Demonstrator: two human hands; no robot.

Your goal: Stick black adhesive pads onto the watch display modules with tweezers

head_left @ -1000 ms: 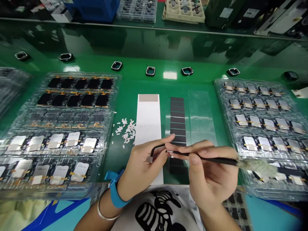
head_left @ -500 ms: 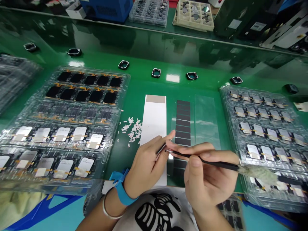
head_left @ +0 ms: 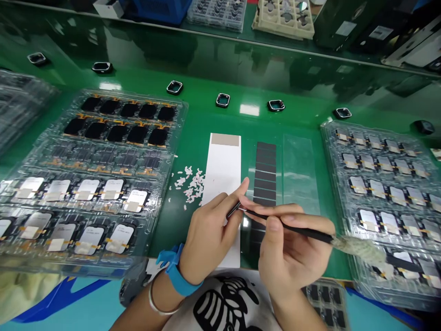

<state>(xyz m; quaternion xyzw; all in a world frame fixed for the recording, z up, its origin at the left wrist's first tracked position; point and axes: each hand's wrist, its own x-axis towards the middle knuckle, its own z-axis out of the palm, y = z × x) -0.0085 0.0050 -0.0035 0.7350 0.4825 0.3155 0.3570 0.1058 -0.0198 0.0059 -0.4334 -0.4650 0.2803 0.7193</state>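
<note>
while modules [head_left: 115, 189] are seated in the left tray [head_left: 164, 184], some finished work is suggested by white scraps [head_left: 195, 186]; over the white strip [head_left: 223, 170], a small dark part [head_left: 233, 209], mostly hidden and seemingly unfinished, is pinched by the left hand [head_left: 211, 230]; beside it a slim tool [head_left: 310, 233], its tip unclear, is gripped by the right hand [head_left: 291, 250]; the right tray [head_left: 339, 202] is cut off.
</note>
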